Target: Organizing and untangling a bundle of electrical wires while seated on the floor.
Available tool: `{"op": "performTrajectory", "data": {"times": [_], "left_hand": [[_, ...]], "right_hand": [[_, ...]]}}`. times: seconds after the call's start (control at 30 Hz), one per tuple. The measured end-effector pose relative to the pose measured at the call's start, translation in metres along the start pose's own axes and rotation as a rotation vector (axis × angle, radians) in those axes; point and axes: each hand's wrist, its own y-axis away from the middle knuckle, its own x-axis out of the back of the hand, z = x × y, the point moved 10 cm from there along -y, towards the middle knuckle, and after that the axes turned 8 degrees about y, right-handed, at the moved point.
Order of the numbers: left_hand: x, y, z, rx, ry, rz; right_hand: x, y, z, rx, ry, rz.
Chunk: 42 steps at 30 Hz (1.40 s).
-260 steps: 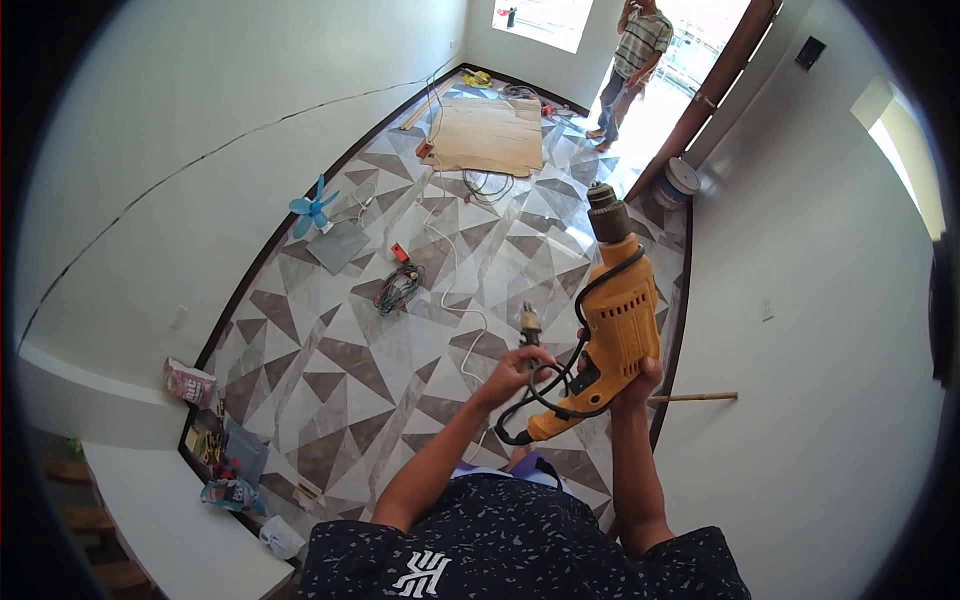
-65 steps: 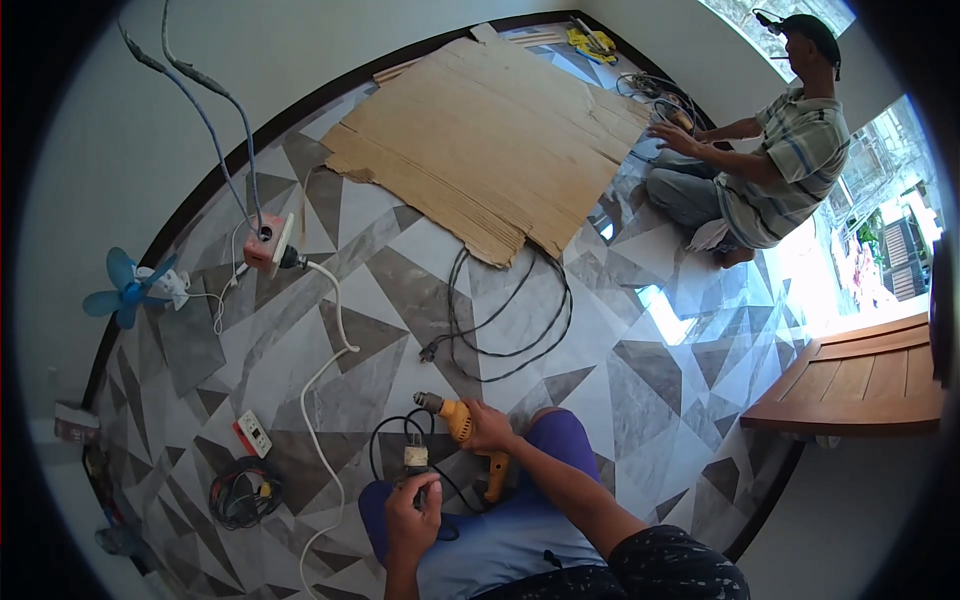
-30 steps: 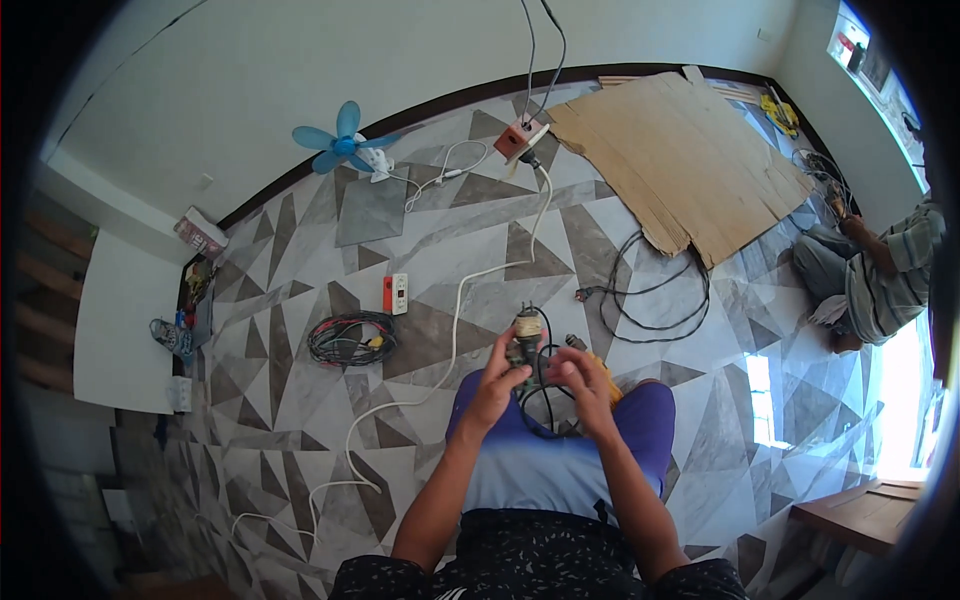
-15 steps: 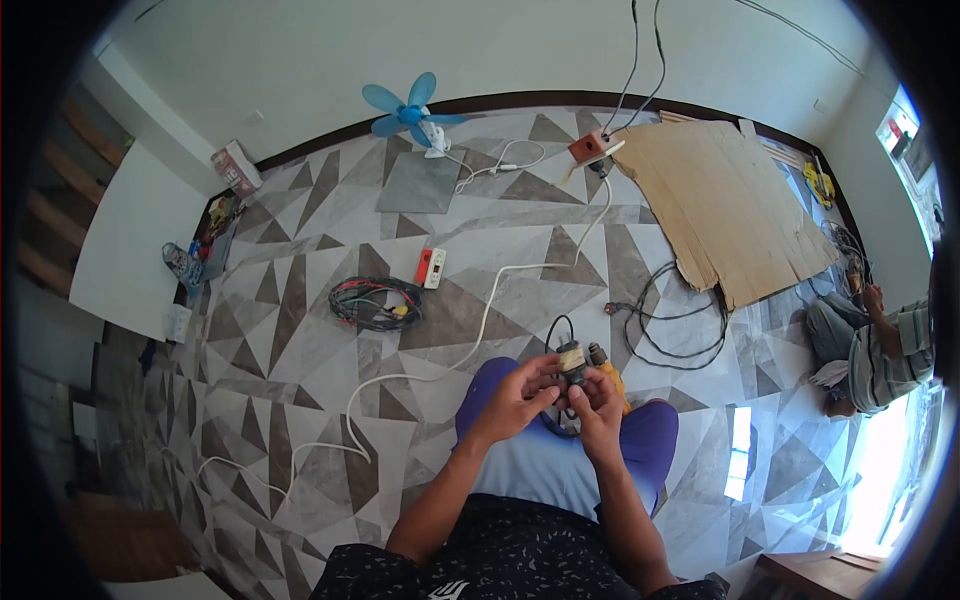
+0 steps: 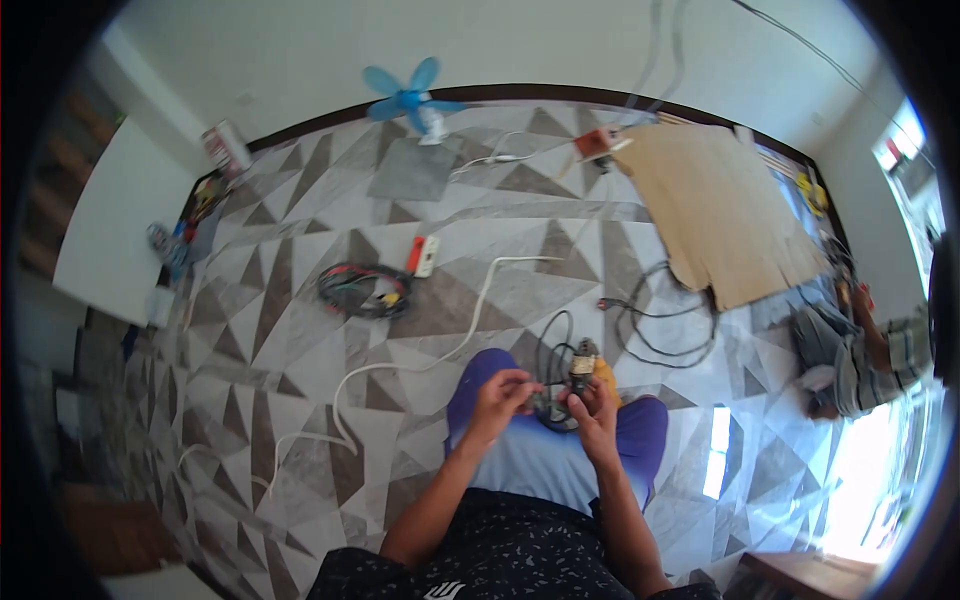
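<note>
My right hand (image 5: 597, 408) is wrapped round a dark, roughly cylindrical device (image 5: 583, 367) with a pale tan band, held upright above my lap. Its exact kind cannot be made out. My left hand (image 5: 499, 403) is just left of it, apart from the device. The left thumb and fingertips are pinched together; whatever they hold is too small and blurred to name. A thin black cord (image 5: 546, 338) loops up beside the device and down between my hands. Behind my right hand, partly hidden, lies a yellow tool (image 5: 607, 378).
A coiled bundle of dark cables (image 5: 362, 290) lies beside a red-and-white power strip (image 5: 423, 256). A white cord (image 5: 440, 356) snakes over the tiles. Farther off are a blue fan (image 5: 411, 100), an orange socket box (image 5: 597, 143) and cardboard (image 5: 715, 215). Another person (image 5: 868, 350) sits at right.
My left hand has drawn away leftward from the device, which it was touching before. The right hand still holds it. The whole view has shifted slightly.
</note>
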Motion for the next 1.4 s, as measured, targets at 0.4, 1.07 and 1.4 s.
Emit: {"op": "performTrajectory", "data": {"times": [0.4, 1.07, 1.4], "left_hand": [[0.025, -0.024, 0.006, -0.278, -0.715, -0.090], [0.420, -0.258, 0.107, 0.215, -2.373, 0.206], [0.401, -0.238, 0.103, 0.186, -2.093, 0.004]], "right_hand": [[0.104, -0.018, 0.049, -0.064, 0.471, 0.212], [0.428, -0.047, 0.247, -0.696, 0.425, 0.756], [0.402, -0.077, 0.240, -0.645, 1.299, 0.516]]}}
